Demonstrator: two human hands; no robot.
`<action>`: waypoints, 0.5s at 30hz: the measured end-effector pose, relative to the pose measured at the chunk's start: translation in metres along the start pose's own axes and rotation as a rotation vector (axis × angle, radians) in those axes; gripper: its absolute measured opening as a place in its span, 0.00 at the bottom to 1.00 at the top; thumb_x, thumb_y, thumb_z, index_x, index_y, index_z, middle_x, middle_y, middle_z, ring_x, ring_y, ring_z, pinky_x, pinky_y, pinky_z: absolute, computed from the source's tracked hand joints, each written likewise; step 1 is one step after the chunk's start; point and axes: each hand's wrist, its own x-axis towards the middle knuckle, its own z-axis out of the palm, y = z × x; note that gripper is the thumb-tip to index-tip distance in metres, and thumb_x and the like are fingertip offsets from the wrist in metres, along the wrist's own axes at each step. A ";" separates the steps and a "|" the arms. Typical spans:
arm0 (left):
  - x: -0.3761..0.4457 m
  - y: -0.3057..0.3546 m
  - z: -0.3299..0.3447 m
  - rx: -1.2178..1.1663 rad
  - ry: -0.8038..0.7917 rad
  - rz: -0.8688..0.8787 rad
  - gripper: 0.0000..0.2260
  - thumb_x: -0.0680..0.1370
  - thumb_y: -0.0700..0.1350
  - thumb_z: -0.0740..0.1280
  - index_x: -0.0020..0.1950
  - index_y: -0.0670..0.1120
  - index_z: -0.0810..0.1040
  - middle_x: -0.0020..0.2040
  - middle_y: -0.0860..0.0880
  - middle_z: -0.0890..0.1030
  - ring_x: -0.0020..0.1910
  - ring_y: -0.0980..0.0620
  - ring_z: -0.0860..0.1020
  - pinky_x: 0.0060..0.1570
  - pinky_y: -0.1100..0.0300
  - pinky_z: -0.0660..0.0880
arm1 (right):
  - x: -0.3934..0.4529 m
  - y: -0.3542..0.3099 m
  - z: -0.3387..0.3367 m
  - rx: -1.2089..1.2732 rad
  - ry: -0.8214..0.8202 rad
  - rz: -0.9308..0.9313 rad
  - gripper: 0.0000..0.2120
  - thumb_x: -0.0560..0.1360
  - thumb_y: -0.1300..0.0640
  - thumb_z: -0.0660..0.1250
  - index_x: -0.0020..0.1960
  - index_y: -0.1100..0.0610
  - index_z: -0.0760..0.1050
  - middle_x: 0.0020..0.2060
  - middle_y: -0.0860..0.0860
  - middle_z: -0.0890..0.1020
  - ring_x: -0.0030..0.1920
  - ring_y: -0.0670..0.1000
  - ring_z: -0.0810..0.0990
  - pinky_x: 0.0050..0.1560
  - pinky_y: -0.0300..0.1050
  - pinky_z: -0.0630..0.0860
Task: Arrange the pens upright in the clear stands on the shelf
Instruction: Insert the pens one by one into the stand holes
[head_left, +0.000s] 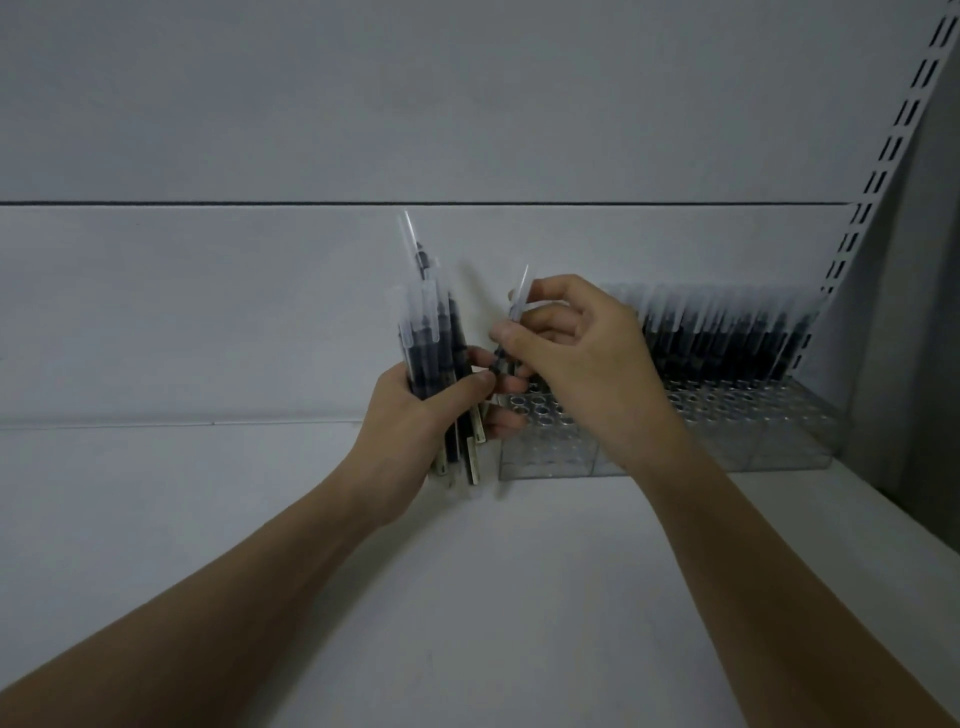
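Note:
My left hand (410, 431) grips a bundle of several dark pens (431, 338) with clear caps, held upright just left of the clear stands. My right hand (576, 353) pinches a single pen (517, 312) between thumb and fingers, tilted, above the left end of the clear stand (545, 452). The stand's front rows show open round holes (535, 405). Many pens (737, 332) stand upright in the stands' back rows to the right, partly hidden behind my right hand.
The white shelf (208, 519) stretches left and toward me. A white back wall (208, 312) rises behind it. A slotted metal upright (883, 171) runs along the right side, beside the end of the stands (795, 441).

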 end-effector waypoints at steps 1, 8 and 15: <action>0.000 -0.001 -0.001 0.005 0.000 -0.002 0.05 0.80 0.34 0.64 0.52 0.40 0.78 0.48 0.38 0.85 0.40 0.42 0.84 0.44 0.53 0.81 | 0.000 0.000 0.000 -0.004 -0.001 0.002 0.10 0.75 0.59 0.74 0.54 0.55 0.76 0.40 0.49 0.86 0.39 0.45 0.84 0.40 0.35 0.79; 0.004 -0.003 -0.005 -0.033 0.088 0.023 0.04 0.79 0.33 0.65 0.50 0.39 0.79 0.49 0.37 0.84 0.44 0.39 0.85 0.50 0.50 0.81 | -0.001 -0.004 -0.001 0.101 0.195 -0.090 0.12 0.75 0.63 0.73 0.54 0.55 0.73 0.42 0.52 0.85 0.41 0.47 0.86 0.43 0.38 0.81; 0.005 -0.004 -0.010 0.175 0.144 0.035 0.09 0.79 0.36 0.67 0.58 0.43 0.78 0.47 0.44 0.86 0.37 0.45 0.82 0.46 0.51 0.82 | 0.006 -0.001 -0.020 0.019 0.423 -0.226 0.12 0.77 0.61 0.72 0.58 0.54 0.74 0.46 0.49 0.83 0.41 0.47 0.85 0.42 0.37 0.80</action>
